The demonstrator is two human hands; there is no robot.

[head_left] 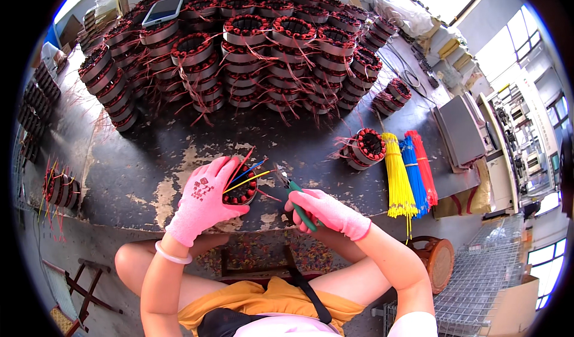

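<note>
Pink-gloved left hand (203,198) wraps around a wound motor coil (240,189) at the near edge of the dark table (149,169). Right of the coil, the right hand (326,210) grips green-handled cutters (294,198), tips just beside it.

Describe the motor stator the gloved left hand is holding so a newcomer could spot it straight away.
Start at the worn dark table and go to its near edge, below the big stack of stators. There the left hand in a pink glove cups one stator, beside the right hand with green-handled cutters. Only this stator has red, blue and yellow sleeved leads fanning up.
</note>
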